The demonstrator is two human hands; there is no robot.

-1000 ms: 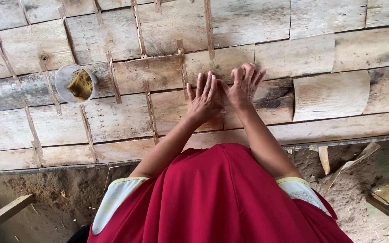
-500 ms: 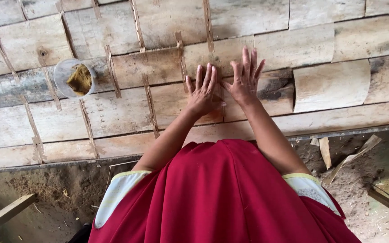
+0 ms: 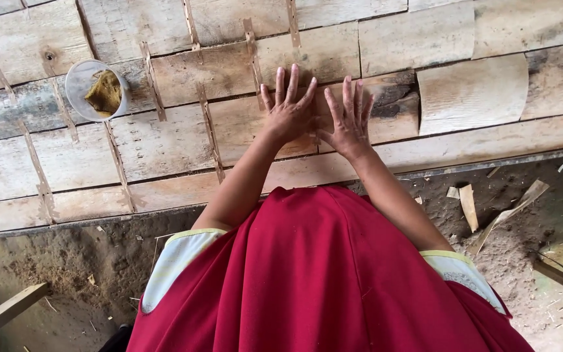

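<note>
My left hand [image 3: 289, 107] and my right hand [image 3: 348, 117] lie flat, side by side, fingers spread, on thin pale wood veneer sheets [image 3: 164, 140] laid across a low surface. Both palms press on the seam where two sheets meet, over a narrow brown strip [image 3: 210, 133] like the others that bridge the joints. Neither hand holds anything. A curled loose veneer piece [image 3: 474, 91] lies just right of my right hand.
A small clear plastic cup [image 3: 96, 88] with a yellowish sponge-like lump stands on the sheets at the upper left. Below the sheet edge is a dirt floor with wood scraps [image 3: 470, 205] at right and a wooden batten [image 3: 4, 313] at lower left.
Both hands have stayed together on the same seam, with the fingers now spread flatter. The view has shifted slightly, so the cup and hands sit a little lower.
</note>
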